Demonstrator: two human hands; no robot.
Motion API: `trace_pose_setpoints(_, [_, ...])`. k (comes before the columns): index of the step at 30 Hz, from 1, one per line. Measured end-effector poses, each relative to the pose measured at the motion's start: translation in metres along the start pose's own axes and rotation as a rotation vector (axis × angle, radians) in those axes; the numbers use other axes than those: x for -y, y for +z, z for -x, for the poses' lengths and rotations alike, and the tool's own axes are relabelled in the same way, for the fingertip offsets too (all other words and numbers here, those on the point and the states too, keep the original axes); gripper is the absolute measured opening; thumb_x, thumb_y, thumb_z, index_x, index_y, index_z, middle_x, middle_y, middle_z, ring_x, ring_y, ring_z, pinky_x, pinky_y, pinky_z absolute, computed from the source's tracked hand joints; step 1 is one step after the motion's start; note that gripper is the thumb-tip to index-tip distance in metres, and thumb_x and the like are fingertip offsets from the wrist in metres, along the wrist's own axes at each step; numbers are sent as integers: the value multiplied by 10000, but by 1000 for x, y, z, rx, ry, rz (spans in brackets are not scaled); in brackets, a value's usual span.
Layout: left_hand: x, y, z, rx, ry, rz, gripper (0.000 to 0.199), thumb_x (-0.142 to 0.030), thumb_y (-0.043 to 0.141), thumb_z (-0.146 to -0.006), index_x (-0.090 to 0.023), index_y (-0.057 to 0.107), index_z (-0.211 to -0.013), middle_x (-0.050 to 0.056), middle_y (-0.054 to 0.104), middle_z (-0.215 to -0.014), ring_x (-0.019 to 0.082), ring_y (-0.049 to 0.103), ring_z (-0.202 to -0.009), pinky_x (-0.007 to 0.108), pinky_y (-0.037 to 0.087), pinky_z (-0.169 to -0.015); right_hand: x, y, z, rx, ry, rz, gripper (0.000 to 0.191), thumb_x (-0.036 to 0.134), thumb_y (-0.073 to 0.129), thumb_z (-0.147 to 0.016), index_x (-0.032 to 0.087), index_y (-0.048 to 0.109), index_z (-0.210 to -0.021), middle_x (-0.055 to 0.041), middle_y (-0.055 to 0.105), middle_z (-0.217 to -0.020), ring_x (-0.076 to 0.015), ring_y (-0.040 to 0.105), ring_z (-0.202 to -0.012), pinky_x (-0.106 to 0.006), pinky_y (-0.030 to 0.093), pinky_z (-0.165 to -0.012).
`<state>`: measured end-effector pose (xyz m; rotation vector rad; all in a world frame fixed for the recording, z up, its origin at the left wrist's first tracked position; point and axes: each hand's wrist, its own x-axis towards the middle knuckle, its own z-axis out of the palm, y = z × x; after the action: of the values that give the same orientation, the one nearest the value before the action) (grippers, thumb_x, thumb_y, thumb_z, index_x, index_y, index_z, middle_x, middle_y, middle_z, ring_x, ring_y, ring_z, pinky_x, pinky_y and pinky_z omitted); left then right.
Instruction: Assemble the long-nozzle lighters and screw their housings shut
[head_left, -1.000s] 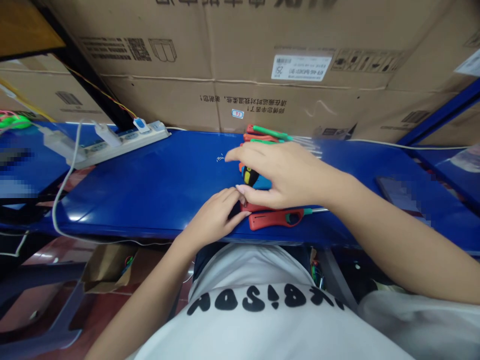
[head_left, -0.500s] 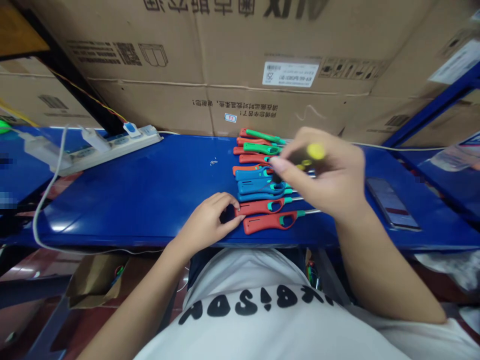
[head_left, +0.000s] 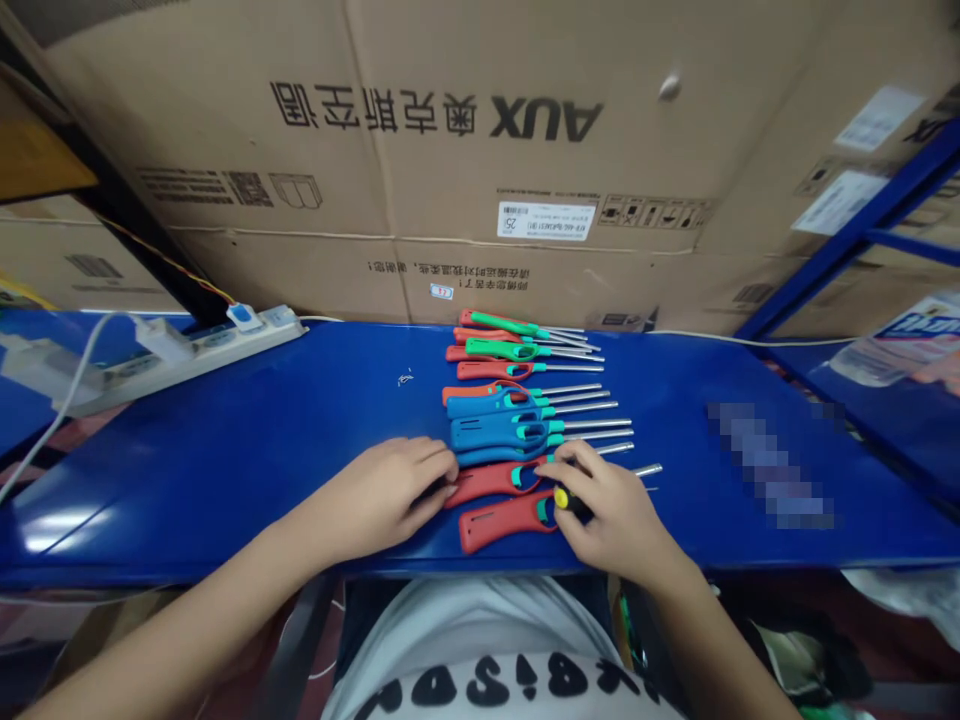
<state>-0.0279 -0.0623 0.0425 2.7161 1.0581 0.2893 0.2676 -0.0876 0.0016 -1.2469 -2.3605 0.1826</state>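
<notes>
Several long-nosed lighters lie in a column on the blue table, metal tubes pointing right. Near the front are two red ones; my left hand (head_left: 409, 490) has its thumb and fingers pinched at the handle end of the upper red lighter (head_left: 491, 483). My right hand (head_left: 611, 510) is curled around a screwdriver (head_left: 564, 498) with a yellow and black handle, its fingertips at the trigger end of that same lighter. Just below lies the front red lighter (head_left: 499, 524), partly covered by my right hand. Beyond are blue lighters (head_left: 495, 433) and a green lighter (head_left: 499, 348).
A white power strip (head_left: 202, 355) with plugs sits at the back left of the blue table (head_left: 300, 420). Behind stands a large cardboard box (head_left: 420, 190). Small white bits (head_left: 406, 378) lie left of the lighters. A blurred-out flat object (head_left: 772, 465) is at the right.
My right hand has come down and toward me with the screwdriver, from above the lighters to the red ones. My left hand stays at the red handle. The view has tilted up.
</notes>
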Motion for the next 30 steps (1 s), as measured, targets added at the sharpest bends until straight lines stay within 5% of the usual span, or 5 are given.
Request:
trace_pose_setpoints(4, [0,-4,-8,47,139,-225,174,-228,467,-1031,-196,583,-905,44,638,-849,209,586,-729,332,411,-680,1,-3,-2,73,-28,-26,506,138,560,-762,244,659,-1247,-90,633,-1285,-229,668,-966,-347,513,-788])
trace_pose_setpoints(10, [4,3,-16,9,245,-360,275,-219,440,-1067,-184,569,-827,42,633,-754,195,569,-652,337,374,-611,-1,-1,-2,87,-5,-62,403,144,552,-777,219,675,-1154,-87,652,-1259,-234,664,-959,-355,490,-787])
trace_pose_setpoints(18, [3,7,-23,-68,263,-450,310,-282,517,-1049,-189,584,-761,38,645,-686,196,563,-624,349,314,-541,-2,-1,-4,77,-12,-91,349,132,545,-789,208,669,-1107,-78,694,-1204,-236,672,-993,-362,485,-800])
trace_pose_setpoints(24, [5,-5,-24,81,338,-398,110,-196,542,-973,-200,574,-868,44,669,-796,216,582,-652,382,357,-552,-2,1,-4,75,-17,-98,358,128,540,-786,213,661,-1112,-87,698,-1191,-239,674,-992,-361,487,-796])
trace_pose_setpoints(30, [7,4,-24,37,308,-473,294,-240,529,-1033,-198,561,-744,25,652,-664,209,586,-601,379,338,-539,-2,1,-3,67,-24,-103,344,122,543,-779,207,656,-1093,-83,699,-1182,-238,676,-988,-363,489,-797])
